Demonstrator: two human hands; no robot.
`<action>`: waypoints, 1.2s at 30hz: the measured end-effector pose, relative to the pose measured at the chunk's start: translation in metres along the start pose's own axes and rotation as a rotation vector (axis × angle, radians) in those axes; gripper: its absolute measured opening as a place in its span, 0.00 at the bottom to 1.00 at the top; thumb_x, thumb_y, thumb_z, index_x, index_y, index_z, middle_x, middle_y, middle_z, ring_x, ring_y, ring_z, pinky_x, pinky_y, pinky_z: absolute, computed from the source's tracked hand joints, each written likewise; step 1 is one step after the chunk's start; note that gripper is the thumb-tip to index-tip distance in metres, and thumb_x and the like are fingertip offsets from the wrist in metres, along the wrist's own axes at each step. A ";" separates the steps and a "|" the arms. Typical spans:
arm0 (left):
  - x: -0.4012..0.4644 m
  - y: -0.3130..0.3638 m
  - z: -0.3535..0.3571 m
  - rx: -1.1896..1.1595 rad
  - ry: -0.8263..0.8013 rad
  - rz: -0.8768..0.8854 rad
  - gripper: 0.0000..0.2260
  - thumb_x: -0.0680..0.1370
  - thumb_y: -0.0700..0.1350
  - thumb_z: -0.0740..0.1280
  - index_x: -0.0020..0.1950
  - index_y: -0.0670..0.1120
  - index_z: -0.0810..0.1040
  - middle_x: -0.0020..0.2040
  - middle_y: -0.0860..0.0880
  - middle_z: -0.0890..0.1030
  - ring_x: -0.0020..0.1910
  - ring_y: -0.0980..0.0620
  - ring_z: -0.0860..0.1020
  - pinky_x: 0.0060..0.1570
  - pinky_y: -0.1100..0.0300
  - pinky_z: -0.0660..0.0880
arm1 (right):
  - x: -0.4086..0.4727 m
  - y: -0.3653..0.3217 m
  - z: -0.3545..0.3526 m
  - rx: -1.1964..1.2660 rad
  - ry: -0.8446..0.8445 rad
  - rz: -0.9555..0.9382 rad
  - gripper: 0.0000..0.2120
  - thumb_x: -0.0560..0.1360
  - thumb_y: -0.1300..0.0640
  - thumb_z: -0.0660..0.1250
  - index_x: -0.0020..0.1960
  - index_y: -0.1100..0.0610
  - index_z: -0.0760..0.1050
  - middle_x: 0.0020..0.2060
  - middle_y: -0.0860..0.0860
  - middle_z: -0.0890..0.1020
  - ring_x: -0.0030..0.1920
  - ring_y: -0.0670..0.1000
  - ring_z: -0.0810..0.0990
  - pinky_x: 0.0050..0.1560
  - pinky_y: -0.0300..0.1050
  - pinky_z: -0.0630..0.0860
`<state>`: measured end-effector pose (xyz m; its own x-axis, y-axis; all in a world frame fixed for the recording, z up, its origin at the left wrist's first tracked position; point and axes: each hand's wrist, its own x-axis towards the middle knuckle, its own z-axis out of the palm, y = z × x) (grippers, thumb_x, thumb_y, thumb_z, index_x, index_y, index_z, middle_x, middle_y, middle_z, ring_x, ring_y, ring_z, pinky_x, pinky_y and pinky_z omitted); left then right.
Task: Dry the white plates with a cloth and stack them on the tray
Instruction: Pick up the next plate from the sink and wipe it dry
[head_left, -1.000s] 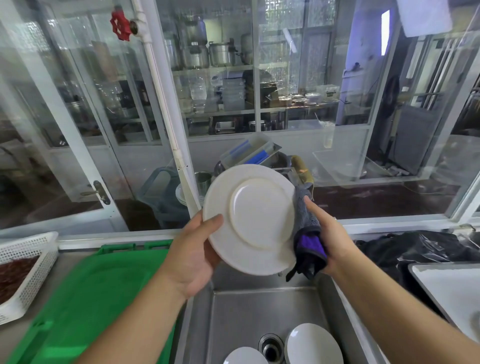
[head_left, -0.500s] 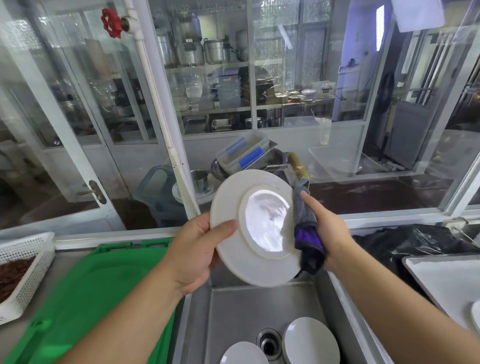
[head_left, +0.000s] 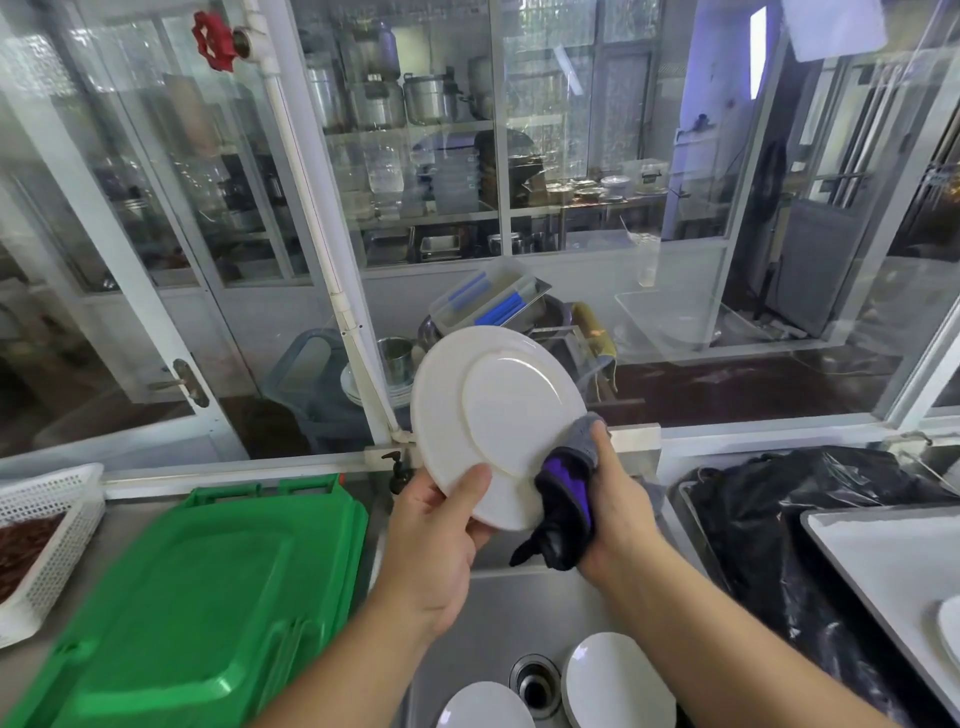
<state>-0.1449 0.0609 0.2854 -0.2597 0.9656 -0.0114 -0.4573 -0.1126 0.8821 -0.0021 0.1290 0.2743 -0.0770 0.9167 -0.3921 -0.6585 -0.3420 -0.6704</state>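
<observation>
I note left hand pinching plate (thumb on face); right hand fingers clamp cloth to rim.

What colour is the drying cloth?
Grey with purple and black parts; the cloth shows in the head view.

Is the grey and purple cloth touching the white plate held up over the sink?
Touching. The head view shows the right hand pressing the grey and purple cloth against the white plate's lower right rim, with no gap.
</observation>
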 end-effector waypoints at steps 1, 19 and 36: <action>0.002 0.004 -0.005 -0.009 -0.009 -0.034 0.09 0.73 0.41 0.74 0.52 0.48 0.88 0.55 0.42 0.87 0.52 0.47 0.86 0.44 0.53 0.83 | 0.003 -0.006 -0.001 -0.033 0.011 -0.020 0.28 0.77 0.37 0.73 0.62 0.59 0.81 0.52 0.60 0.89 0.52 0.63 0.89 0.59 0.68 0.82; 0.008 0.042 -0.014 -0.021 -0.126 -0.096 0.12 0.73 0.41 0.71 0.53 0.48 0.89 0.57 0.42 0.87 0.52 0.48 0.86 0.45 0.55 0.85 | 0.006 -0.051 0.000 -0.228 -0.035 -0.243 0.14 0.78 0.41 0.74 0.45 0.50 0.89 0.48 0.55 0.90 0.46 0.57 0.90 0.47 0.56 0.87; 0.012 0.021 -0.012 -0.046 -0.135 -0.207 0.20 0.74 0.43 0.73 0.65 0.44 0.81 0.60 0.41 0.85 0.54 0.47 0.83 0.45 0.56 0.84 | 0.021 -0.028 -0.017 -0.187 0.008 -0.142 0.22 0.77 0.38 0.74 0.59 0.56 0.84 0.50 0.57 0.89 0.50 0.61 0.89 0.53 0.64 0.86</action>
<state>-0.1679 0.0670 0.2986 -0.0420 0.9914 -0.1239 -0.5283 0.0832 0.8450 0.0278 0.1542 0.2743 0.0129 0.9571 -0.2895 -0.5124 -0.2423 -0.8239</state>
